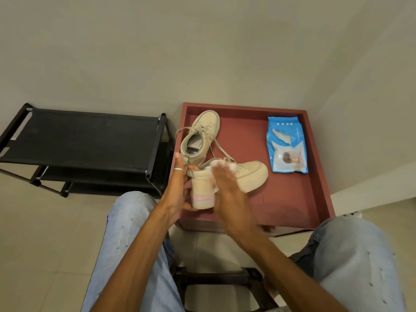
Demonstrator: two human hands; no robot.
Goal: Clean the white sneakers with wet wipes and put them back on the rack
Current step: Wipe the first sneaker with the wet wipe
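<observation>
At frame centre, the left hand (pixel 177 190) grips the sneaker (pixel 227 181) heel to steady it while the right hand (pixel 227 185) presses a wet wipe (pixel 221 164) against its side.

Wipe on the sneaker, and we're right above the action!

We see the left hand (pixel 177 190) gripping the heel end of a white sneaker (pixel 227 179) over the red tray table (pixel 315 176), while the right hand (pixel 227 188) presses a white wet wipe (pixel 219 164) against its side, blurred. The second sneaker (pixel 201 136) lies on the tray just behind, laces loose. The blue wipes pack (pixel 286 145) lies well to the right, and the black shoe rack (pixel 85 140) stands to the left.
</observation>
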